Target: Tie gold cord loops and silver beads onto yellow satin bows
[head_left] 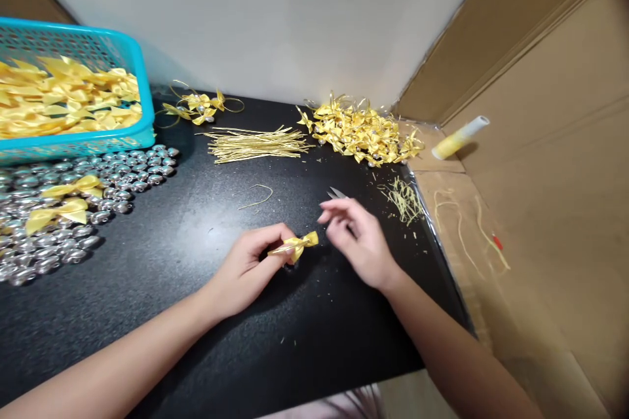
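My left hand (253, 265) is closed, its thumb and fingers pinching a small yellow ribbon bow (297, 247) just over the black table. A thin gold strand runs along the bow, and a small dark shiny bit shows beneath it. To the right, my right hand (361, 239) hovers apart from the bow with its fingers loosely bent and nothing visible between them. Just beyond it, the pointed blades of scissors (337, 193) show; the hand hides their handles. A bent piece of gold cord (256, 198) lies farther off, between the hands and the cord bundle.
A turquoise basket (147, 95) of yellow bows stands at left, with silver beads (73, 236) before it. Gold cords (258, 145) lie mid-table. Beaded bows form a small group (199, 107) and a larger pile (363, 131). Cord clippings (405, 200) and a tube (459, 137) sit right.
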Tool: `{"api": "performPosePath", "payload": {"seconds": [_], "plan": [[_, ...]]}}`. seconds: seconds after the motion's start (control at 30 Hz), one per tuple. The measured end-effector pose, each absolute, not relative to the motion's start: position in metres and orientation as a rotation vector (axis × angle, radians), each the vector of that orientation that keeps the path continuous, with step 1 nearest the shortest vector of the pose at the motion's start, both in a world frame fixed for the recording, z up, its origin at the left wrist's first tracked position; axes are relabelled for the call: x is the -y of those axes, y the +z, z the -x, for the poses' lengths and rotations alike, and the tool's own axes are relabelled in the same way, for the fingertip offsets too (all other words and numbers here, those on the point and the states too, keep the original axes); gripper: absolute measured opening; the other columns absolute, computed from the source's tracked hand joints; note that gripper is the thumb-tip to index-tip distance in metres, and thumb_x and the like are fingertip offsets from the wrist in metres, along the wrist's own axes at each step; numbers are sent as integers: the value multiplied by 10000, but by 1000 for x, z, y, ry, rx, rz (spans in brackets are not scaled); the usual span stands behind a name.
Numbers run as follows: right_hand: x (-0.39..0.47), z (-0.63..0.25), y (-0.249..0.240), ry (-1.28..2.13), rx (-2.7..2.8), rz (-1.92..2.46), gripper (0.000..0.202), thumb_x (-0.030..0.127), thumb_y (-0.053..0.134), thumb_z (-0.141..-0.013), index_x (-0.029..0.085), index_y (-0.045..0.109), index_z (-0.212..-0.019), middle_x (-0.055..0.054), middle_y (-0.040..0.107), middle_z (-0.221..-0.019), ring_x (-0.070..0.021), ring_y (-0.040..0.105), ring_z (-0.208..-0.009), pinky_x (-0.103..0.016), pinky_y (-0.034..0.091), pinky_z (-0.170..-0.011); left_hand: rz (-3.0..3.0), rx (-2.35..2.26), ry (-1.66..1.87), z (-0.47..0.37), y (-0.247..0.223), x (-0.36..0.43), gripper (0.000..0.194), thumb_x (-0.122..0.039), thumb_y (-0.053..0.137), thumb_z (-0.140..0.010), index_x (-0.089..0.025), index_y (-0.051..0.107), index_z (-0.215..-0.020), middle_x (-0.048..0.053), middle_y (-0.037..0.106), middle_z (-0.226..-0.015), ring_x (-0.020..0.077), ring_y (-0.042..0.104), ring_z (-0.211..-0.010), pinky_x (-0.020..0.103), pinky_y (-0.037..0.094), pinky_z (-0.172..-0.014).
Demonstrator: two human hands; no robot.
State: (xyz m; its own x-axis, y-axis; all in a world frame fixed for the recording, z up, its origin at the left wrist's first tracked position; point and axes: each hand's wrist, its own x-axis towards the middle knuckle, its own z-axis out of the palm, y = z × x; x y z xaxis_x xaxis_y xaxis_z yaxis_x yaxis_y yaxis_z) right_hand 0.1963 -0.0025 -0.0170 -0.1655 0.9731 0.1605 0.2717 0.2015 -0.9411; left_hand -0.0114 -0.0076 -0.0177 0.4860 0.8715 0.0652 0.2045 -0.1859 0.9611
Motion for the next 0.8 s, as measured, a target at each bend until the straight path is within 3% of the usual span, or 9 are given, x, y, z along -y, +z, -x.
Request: {"api": "performPosePath", "payload": {"seconds": [0.1,0.2,0.4,0.63,0.8], "plan": [[8,-185,-20,1408,1470,1135,201,378,680,-793,181,662,-828,-13,657,-734,-118,591,-626,-267,502,-617,-1708,-953,791,10,-18,8,281,-264,465,-927,-171,577,-686,-22,591,-629,106,535,-593,216,417,-587],[11,-177,-22,1518,1225,1153,258,420,723,-740,178,636,-762,12,629,-641,-105,581,-556,-260,521,-584,-1748,-1019,811,8,-19,9,308,-258,448,-942,-171,580,-677,-24,587,-615,105,543,-583,215,420,-575],[14,-175,-19,1454,1149,1182,248,409,726,-743,181,629,-743,8,638,-645,-111,607,-571,-263,534,-598,-1972,-1218,1107,6,-18,16,88,-190,571,-874,-172,616,-947,9,651,-818,116,571,-662,231,453,-605],[20,-172,-18,1277,1278,1198,105,272,657,-800,179,654,-753,-9,659,-679,-116,611,-616,-262,514,-626,-2276,-1262,1278,4,-13,17,80,-160,704,-785,-194,677,-853,3,586,-792,139,569,-739,276,456,-690],[22,-171,-19,1141,1398,1174,72,221,638,-824,183,671,-773,-19,675,-720,-125,619,-653,-269,513,-644,-2263,-1234,1215,4,-14,15,81,-141,662,-825,-198,690,-876,-3,569,-767,128,556,-714,269,453,-672]]}}
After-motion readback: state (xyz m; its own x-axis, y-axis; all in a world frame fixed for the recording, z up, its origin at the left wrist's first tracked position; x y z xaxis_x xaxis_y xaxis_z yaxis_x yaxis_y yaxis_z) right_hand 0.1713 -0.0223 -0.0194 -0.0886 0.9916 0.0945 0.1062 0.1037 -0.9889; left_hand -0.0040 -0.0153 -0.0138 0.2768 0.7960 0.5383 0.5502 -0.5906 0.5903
